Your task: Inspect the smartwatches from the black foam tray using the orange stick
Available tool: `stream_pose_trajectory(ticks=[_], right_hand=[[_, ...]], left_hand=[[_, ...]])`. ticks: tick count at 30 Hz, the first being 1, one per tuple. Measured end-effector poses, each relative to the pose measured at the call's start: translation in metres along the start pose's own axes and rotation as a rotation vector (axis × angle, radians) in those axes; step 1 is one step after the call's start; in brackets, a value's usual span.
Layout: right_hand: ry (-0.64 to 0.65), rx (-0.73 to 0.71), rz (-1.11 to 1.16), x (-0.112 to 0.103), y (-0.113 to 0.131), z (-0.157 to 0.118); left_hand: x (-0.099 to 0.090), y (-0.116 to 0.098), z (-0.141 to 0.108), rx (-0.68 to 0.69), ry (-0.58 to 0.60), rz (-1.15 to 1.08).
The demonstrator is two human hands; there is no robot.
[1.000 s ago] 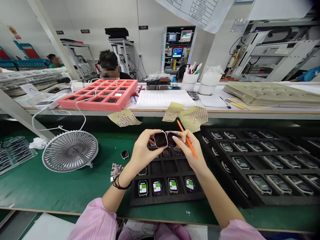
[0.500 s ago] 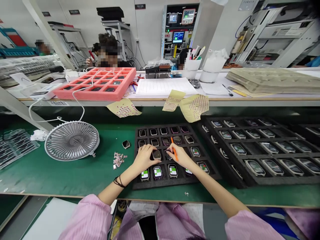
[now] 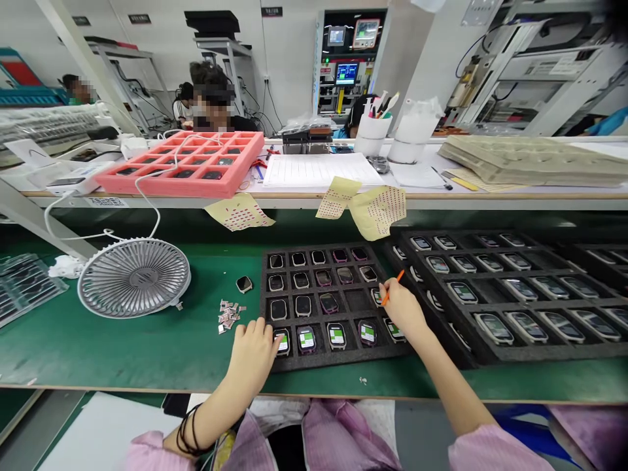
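A black foam tray (image 3: 343, 359) lies on the green mat, holding several smartwatches in rows, some with lit green-and-white screens. My left hand (image 3: 252, 356) rests at the tray's lower left corner, its fingers apart and touching or just over a watch (image 3: 281, 341) in the front row. My right hand (image 3: 405, 309) pinches an orange pen (image 3: 393, 286) at the tray's right edge. That hand is nearest a watch (image 3: 395, 330) in the front corner. Neither hand holds a watch.
A second black tray (image 3: 495, 356) of watches lies to the right. On the left are a loose watch (image 3: 244, 284), small metal pieces (image 3: 228, 315) and a grey fan (image 3: 133, 278). Beyond stand a pink foam tray (image 3: 181, 163), paper sheets and a co-worker (image 3: 213, 101).
One second ago both hands held watches together above the tray. The hands have since let go and spread apart, left toward the front left corner and right toward the right edge. The orange pen stays in the right hand.
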State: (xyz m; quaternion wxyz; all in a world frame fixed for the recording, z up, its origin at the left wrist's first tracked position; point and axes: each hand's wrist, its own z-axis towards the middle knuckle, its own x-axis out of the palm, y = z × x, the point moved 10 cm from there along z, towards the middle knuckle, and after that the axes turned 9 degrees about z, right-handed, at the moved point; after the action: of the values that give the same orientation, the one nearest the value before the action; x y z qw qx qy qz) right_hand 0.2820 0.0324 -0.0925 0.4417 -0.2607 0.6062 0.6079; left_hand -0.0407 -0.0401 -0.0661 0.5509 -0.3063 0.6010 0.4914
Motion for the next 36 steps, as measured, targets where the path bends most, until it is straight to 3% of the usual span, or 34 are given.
stream_pose_trajectory(ticks=[5, 12, 16, 22, 27, 30, 32, 34, 36], right_hand=[[0.027, 0.007, 0.097, 0.01, -0.003, 0.004], [0.079, 0.012, 0.334, 0.014, -0.015, 0.011], [0.128, 0.006, 0.473, 0.019, -0.015, 0.011], [0.138, 0.034, 0.64, 0.024, -0.016, 0.013], [0.082, 0.077, 0.818, 0.012, -0.016, 0.015], [0.091, 0.093, 0.953, -0.002, -0.001, 0.015], [0.191, 0.118, 1.138, -0.004, 0.019, 0.015], [0.331, 0.135, 1.335, -0.004, 0.047, 0.015], [0.441, 0.115, 1.436, -0.005, 0.076, 0.016]], left_hand=[[0.007, -0.008, -0.01, -0.084, -0.011, 0.004], [0.016, 0.002, -0.005, -0.138, -0.074, -0.311], [0.015, -0.002, -0.006, -0.118, 0.091, -0.522], [0.015, -0.017, 0.0, 0.026, 0.369, -0.737], [0.026, -0.006, 0.011, 0.089, 0.448, -0.884], [0.038, 0.001, 0.013, 0.062, 0.519, -1.034], [0.038, 0.002, 0.015, 0.03, 0.567, -1.192], [0.025, 0.005, 0.025, 0.015, 0.531, -1.347], [0.0, 0.009, 0.041, 0.029, 0.418, -1.459]])
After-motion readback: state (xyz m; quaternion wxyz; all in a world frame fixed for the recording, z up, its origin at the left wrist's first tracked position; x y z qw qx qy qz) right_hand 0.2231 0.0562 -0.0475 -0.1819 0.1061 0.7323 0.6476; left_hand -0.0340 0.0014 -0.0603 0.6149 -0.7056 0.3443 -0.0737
